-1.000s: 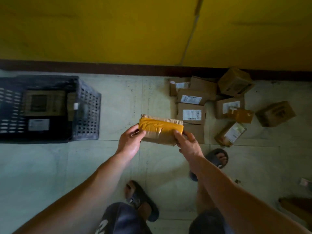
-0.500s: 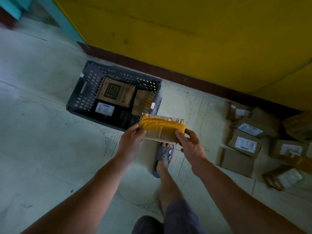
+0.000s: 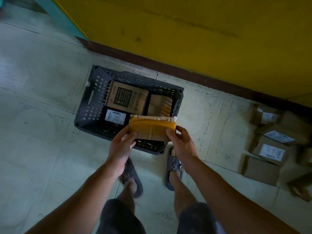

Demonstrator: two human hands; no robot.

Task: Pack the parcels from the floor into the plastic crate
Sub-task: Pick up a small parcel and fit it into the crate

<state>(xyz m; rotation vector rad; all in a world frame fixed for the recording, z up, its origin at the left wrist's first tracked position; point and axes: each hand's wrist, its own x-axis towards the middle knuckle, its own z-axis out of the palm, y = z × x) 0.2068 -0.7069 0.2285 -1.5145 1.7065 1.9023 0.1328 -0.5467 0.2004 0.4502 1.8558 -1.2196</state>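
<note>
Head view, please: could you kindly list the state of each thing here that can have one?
yellow-taped parcel: held in the air over the crate's near edge, not yet inside.
left hand: grips the parcel's left end.
right hand: grips the parcel's right end.
plastic crate: stands on the floor, open-topped, partly filled.
printed box: lies flat inside the crate.
loose parcels: lie unpacked on the floor, at the right.

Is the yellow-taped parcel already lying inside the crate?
No, the left hand and the right hand hold the yellow-taped parcel up over the near side of the crate.
</note>
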